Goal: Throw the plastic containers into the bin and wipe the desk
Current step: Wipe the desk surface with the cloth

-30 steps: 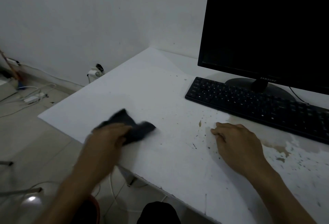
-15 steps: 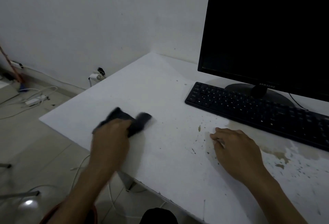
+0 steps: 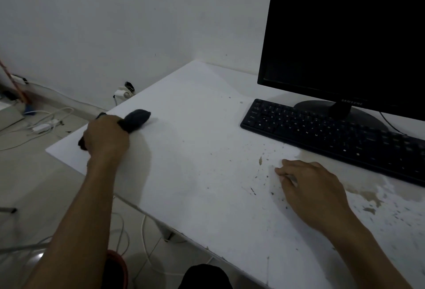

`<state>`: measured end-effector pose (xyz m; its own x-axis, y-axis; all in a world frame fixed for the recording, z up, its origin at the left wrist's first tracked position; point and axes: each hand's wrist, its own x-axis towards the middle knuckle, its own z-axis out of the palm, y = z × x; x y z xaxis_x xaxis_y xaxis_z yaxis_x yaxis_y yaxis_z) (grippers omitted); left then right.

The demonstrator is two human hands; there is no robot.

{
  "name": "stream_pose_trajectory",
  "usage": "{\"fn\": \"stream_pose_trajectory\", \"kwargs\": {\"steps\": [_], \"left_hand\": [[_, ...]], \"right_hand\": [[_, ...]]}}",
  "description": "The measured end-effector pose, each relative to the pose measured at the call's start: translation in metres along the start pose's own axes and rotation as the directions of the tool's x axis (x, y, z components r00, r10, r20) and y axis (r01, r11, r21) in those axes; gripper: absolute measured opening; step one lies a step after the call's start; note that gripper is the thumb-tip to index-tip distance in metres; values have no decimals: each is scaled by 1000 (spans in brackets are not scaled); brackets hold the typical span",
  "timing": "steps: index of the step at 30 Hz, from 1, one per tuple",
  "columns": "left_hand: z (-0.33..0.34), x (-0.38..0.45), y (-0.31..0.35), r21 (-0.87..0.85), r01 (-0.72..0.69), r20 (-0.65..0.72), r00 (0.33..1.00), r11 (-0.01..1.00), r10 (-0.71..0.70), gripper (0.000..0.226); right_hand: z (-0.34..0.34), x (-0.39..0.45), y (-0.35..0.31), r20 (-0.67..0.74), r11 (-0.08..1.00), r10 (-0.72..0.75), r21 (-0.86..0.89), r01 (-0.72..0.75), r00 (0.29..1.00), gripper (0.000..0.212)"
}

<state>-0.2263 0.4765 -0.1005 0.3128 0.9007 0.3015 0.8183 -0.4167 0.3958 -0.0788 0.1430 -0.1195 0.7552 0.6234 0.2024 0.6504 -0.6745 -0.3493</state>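
My left hand (image 3: 106, 136) grips a dark cloth (image 3: 136, 119) and presses it on the white desk (image 3: 195, 173) near the desk's left corner. The cloth sticks out past my fingers toward the wall. My right hand (image 3: 315, 193) rests palm down on the desk in front of the keyboard, fingers loosely bent, holding nothing. Brown stains and dark specks (image 3: 368, 194) mark the desk surface around and to the right of my right hand. No plastic container is in view.
A black keyboard (image 3: 333, 137) lies at the back right, with a black monitor (image 3: 345, 36) behind it. Cables (image 3: 46, 123) and a wall plug (image 3: 123, 92) lie on the floor to the left. A red rim (image 3: 122, 268) shows under the desk edge.
My left hand has slid the cloth leftward and away from me, toward the desk's left corner. My right hand has stayed in place.
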Motion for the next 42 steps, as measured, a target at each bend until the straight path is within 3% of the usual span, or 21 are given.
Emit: {"fn": "stream_pose_trajectory", "kwargs": {"steps": [3,6,8,10,13,16,18,21,22,24,27,28,29,33,35,36,38,40,42], "left_hand": [[10,-6,35,0,-188,109,976,982,187,21],[26,-61,86,-124,-496,251,822,860,511,24],[38,-73,107,-113,-604,284,741,789,608,25],[49,-50,111,-50,-577,245,785,816,570,24],[53,-9,99,63,-418,156,901,906,405,22],[47,1,96,49,-402,177,904,914,389,22],[43,-17,102,-29,-525,240,822,851,516,26],[41,-71,107,-182,-719,284,614,670,736,33],[41,-80,108,-223,-737,290,575,638,765,34],[44,-71,105,-256,-706,276,601,660,750,35],[45,-46,93,-188,-594,217,751,782,623,34],[41,-47,91,-179,-589,217,758,788,616,34],[36,-55,89,-183,-622,244,722,762,648,34],[1,-124,67,-359,-784,247,443,506,862,35],[-9,-148,44,-441,-774,231,391,454,891,35],[-10,-150,33,-441,-765,234,406,469,883,34],[-11,-135,19,-361,-765,191,499,533,845,32],[-12,-107,6,-200,-707,126,668,678,734,29],[-13,-85,-5,-94,-554,80,824,827,561,32]], "right_hand": [[0,0,1,14,1000,10,-4,-10,1000,25],[-1,1,2,18,1000,19,-8,-19,1000,23],[-1,1,2,24,1000,20,-12,-20,1000,24],[-2,2,1,25,1000,19,0,-19,999,26],[-2,1,1,22,1000,7,9,-8,1000,28],[-1,2,1,26,1000,4,-4,-3,1000,27],[-1,3,0,24,1000,8,-4,-8,1000,25],[1,3,1,24,1000,9,-11,-9,1000,25],[1,3,1,24,1000,9,-13,-9,1000,25],[0,3,2,17,1000,9,-6,-9,1000,26],[0,3,3,14,1000,5,-6,-5,1000,26],[0,3,4,15,1000,6,-7,-6,1000,26],[0,3,4,18,1000,9,-7,-8,1000,25],[0,2,5,16,1000,13,-18,-13,1000,23],[0,3,4,13,1000,13,-18,-12,1000,24],[0,3,3,17,1000,11,-14,-11,1000,24],[0,4,2,20,1000,7,-6,-7,1000,24],[1,3,2,25,1000,7,-1,-7,1000,24],[1,1,3,29,1000,8,-3,-8,1000,25]]}}
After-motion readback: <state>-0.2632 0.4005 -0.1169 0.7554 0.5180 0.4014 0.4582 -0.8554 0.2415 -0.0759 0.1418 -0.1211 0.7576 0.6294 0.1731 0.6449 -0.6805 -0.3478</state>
